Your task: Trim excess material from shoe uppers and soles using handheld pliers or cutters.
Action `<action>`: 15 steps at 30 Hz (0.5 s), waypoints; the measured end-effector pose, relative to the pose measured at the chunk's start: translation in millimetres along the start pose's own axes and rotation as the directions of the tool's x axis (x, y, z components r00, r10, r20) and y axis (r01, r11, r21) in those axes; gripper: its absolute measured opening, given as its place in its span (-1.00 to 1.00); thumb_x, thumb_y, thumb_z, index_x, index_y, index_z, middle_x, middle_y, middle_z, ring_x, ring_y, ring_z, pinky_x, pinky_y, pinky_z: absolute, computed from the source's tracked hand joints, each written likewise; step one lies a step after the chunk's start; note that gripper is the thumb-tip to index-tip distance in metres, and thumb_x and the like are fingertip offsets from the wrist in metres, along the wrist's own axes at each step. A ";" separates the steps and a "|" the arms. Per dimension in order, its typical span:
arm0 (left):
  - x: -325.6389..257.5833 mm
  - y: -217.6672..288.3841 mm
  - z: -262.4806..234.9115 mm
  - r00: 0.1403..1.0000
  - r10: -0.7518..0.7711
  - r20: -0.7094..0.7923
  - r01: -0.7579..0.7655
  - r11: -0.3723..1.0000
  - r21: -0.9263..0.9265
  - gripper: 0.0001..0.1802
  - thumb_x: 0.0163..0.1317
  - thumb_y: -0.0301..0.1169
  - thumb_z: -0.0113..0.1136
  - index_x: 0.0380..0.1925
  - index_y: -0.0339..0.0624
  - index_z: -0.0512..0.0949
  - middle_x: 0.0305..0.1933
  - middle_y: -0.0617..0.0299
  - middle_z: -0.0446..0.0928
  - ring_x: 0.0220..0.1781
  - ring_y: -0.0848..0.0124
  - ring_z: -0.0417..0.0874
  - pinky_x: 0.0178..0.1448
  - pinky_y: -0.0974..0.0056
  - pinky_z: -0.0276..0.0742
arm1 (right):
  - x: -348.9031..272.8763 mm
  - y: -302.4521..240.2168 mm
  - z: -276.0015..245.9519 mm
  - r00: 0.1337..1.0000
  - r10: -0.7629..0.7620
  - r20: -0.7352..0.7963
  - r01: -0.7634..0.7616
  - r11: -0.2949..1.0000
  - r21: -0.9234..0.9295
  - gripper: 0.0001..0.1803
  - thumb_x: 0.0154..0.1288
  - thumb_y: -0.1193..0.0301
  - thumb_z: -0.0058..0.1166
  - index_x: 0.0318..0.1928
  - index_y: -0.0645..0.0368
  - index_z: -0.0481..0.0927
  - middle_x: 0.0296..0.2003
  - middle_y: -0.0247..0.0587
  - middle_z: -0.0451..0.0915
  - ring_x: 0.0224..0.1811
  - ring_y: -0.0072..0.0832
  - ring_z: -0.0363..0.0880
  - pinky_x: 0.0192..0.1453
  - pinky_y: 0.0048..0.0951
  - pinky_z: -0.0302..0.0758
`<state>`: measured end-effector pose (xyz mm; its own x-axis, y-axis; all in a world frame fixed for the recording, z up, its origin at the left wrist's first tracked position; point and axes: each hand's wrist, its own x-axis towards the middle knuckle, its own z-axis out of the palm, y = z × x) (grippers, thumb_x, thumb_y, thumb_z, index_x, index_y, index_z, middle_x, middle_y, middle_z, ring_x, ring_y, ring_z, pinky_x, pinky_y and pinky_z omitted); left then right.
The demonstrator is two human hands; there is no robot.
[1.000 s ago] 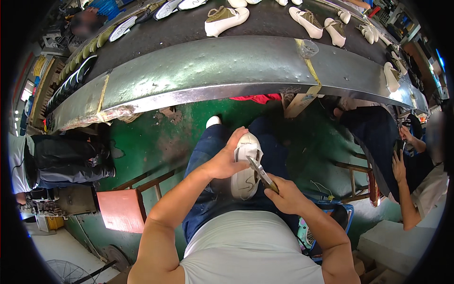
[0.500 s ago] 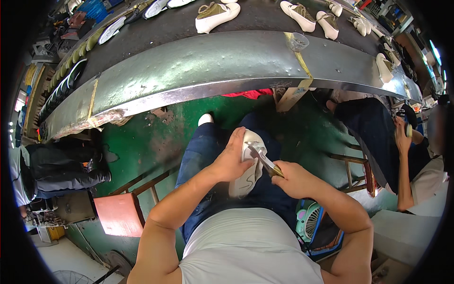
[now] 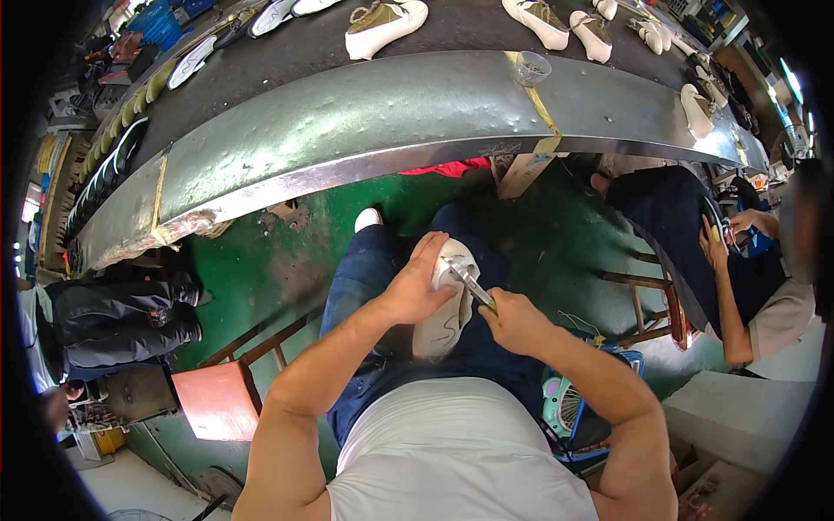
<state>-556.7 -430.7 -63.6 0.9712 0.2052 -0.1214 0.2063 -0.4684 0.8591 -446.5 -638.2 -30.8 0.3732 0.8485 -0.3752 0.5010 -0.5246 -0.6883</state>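
Note:
A white shoe (image 3: 439, 334) lies bottom up across my thighs, with a dark curved line drawn on its underside. My left hand (image 3: 421, 282) is wrapped round its left side near the far end and holds it in place. In my right hand (image 3: 519, 321) is a pair of metal pliers (image 3: 474, 288), gripped by the handles. The tip of the pliers touches the far part of the shoe's underside, close to the fingers of my left hand. My right fist hides most of the handles.
Ahead stands a metal-edged workbench (image 3: 347, 108) bearing several shoes, among them a white and olive one (image 3: 382, 30), plus a clear cup (image 3: 530, 68). A pink-topped stool (image 3: 213, 399) is at left, a fan (image 3: 563, 406) near my right side. A co-worker (image 3: 738, 278) sits at right; another person's legs (image 3: 126, 321) show at left.
The pliers have swung slightly on the shoe, and my right hand has shifted a little left. My left hand keeps its hold. The whole view has moved slightly. The co-worker's hands have moved.

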 end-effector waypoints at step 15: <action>10.1 -0.1 12.2 0.997 0.017 0.072 -0.012 0.997 -0.070 -0.22 0.30 -0.31 0.31 0.48 -0.12 0.20 0.52 -0.11 0.12 0.55 0.04 0.23 0.48 0.16 0.30 | -26.5 19.1 -13.8 0.999 0.022 0.038 -0.033 0.941 0.337 -0.73 0.37 0.37 0.13 -0.01 0.25 0.59 -0.37 -0.04 0.66 -0.32 -0.16 0.66 -0.11 -0.23 0.55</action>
<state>-545.5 -439.0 -71.0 0.9806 0.1350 -0.1422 0.1859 -0.4092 0.8933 -436.0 -671.7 -25.5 0.3540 0.8389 -0.4134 0.1955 -0.4987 -0.8445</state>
